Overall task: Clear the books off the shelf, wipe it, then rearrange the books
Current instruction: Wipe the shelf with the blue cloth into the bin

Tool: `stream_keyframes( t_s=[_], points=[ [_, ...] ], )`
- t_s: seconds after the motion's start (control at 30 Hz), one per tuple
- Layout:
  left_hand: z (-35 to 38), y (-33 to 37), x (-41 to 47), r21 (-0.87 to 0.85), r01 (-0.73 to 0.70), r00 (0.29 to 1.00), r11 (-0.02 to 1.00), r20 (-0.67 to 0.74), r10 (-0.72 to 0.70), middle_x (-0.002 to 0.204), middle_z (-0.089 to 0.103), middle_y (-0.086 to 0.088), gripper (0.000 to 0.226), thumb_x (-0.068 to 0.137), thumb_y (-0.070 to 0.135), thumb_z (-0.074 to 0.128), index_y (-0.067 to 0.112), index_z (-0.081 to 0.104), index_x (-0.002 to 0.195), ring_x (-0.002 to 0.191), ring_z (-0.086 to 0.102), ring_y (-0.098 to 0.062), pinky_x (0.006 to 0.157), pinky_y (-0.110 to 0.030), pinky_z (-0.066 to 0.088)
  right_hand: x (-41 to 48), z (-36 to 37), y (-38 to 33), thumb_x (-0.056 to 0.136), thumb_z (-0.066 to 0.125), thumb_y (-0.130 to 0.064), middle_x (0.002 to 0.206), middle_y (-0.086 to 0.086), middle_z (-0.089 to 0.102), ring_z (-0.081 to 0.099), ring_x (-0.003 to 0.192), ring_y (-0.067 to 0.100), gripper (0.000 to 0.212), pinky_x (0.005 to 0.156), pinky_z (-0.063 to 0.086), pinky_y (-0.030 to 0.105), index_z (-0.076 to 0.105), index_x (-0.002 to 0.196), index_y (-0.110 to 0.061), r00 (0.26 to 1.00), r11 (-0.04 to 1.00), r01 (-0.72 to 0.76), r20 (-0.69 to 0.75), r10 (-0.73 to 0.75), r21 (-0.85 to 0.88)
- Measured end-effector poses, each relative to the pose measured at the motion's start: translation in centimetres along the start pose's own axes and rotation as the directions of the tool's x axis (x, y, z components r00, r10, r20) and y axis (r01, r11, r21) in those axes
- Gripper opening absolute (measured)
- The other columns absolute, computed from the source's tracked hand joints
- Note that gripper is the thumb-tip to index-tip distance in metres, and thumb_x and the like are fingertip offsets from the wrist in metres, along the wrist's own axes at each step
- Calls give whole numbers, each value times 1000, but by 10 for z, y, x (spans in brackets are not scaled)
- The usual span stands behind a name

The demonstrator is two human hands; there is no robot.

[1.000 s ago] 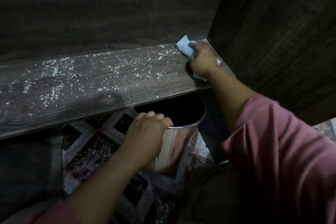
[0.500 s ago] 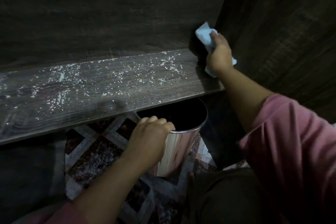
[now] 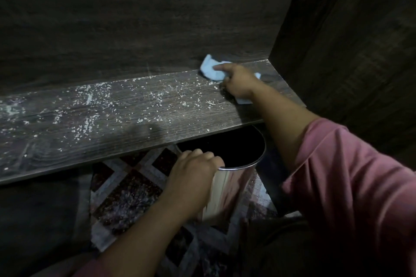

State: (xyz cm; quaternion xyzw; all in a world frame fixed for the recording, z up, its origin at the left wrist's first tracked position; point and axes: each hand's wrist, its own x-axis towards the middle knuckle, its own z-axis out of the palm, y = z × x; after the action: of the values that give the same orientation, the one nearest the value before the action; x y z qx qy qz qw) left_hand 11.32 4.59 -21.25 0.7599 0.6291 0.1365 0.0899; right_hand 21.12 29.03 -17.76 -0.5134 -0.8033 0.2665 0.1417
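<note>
The dark wooden shelf board (image 3: pixel 67 141) runs across the view with no books on it, speckled with white crumbs and dust. My right hand (image 3: pixel 239 82) holds a light blue cloth (image 3: pixel 210 69) down on the board near its back right corner, index finger stretched over the cloth. My left hand (image 3: pixel 193 174) grips the rim of a shiny metal bin (image 3: pixel 227 189) that stands just under the board's front edge. The bin's dark inside shows nothing I can make out.
The shelf's dark back panel (image 3: pixel 135 29) and right side wall (image 3: pixel 349 40) close in the corner. A patterned rug (image 3: pixel 126 198) covers the floor below. My pink sleeve (image 3: pixel 349 186) fills the lower right.
My right hand with the cloth rose up to the back corner half a second ago, and has now come back down onto the board, a little further left. The left hand stays on the bin.
</note>
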Motion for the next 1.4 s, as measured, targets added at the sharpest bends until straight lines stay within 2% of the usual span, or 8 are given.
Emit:
stream_keyframes(
  t_s=[0.17, 0.27, 0.43, 0.83, 0.97, 1.07, 1.23, 1.4],
  points=[
    [-3, 2, 1, -3, -29, 999, 1000, -13, 29, 85, 60, 8, 42, 64, 2, 69, 27, 65, 98, 85, 54, -17, 82, -31, 40, -10, 0, -4, 85, 41, -3, 132, 17, 56, 51, 123, 32, 49, 106, 33, 28, 61, 129, -9, 933, 977, 212, -291, -213, -35],
    [-1, -1, -1, -17, -27, 999, 1000, -26, 26, 79, 59, 10, 47, 56, 2, 74, 27, 66, 94, 78, 55, -17, 76, -33, 45, -21, -19, 15, 81, 39, -12, 127, 17, 59, 52, 121, 34, 52, 108, 36, 38, 62, 127, -8, 899, 979, 162, -391, -197, -121],
    [1, -4, -6, -40, -57, 997, 998, -60, 54, 72, 58, 11, 52, 45, 0, 80, 25, 68, 89, 70, 56, -16, 69, -32, 48, -49, -13, 39, 91, 46, -15, 140, 11, 51, 44, 129, 32, 46, 109, 33, 42, 55, 135, -23, 985, 970, -4, -167, -37, -243],
    [-4, -7, -16, -22, -65, 997, 998, -48, 63, 72, 55, 10, 49, 44, 4, 80, 24, 66, 87, 70, 54, -17, 72, -31, 47, -85, 8, 16, 87, 51, -4, 135, 8, 54, 44, 127, 28, 47, 109, 29, 30, 59, 131, -20, 987, 979, 108, -100, -126, -171],
    [-7, -8, -18, -16, -68, 998, 998, -1, 68, 79, 55, 9, 46, 56, 1, 74, 25, 65, 94, 81, 53, -17, 86, -33, 45, -98, 10, 11, 87, 53, -3, 135, 8, 53, 44, 125, 28, 47, 105, 29, 28, 59, 131, -19, 987, 975, 128, -74, -144, -184],
    [-9, -7, -19, 4, -63, 998, 998, 15, 63, 89, 56, 9, 44, 68, 2, 67, 26, 63, 104, 90, 51, -17, 93, -30, 37, -105, 11, 11, 86, 55, -1, 133, 10, 54, 46, 125, 29, 48, 105, 30, 29, 60, 130, -19, 985, 968, 160, -28, -168, -193],
    [-7, -11, -19, 25, -61, 998, 998, 24, 60, 79, 56, 9, 43, 58, 1, 72, 25, 65, 93, 80, 54, -18, 82, -33, 45, -121, 10, 7, 83, 54, 0, 130, 11, 58, 49, 124, 30, 48, 107, 35, 37, 61, 128, -17, 973, 956, 230, 46, -226, -183],
    [-11, -6, -16, 59, -51, 997, 997, 55, 48, 98, 56, 9, 41, 75, 7, 64, 28, 60, 110, 99, 49, -16, 94, -28, 31, -137, -10, -7, 93, 51, -3, 141, 2, 51, 45, 129, 19, 45, 106, 32, 24, 60, 129, -27, 962, 965, 215, 204, -183, -152]
  ],
)
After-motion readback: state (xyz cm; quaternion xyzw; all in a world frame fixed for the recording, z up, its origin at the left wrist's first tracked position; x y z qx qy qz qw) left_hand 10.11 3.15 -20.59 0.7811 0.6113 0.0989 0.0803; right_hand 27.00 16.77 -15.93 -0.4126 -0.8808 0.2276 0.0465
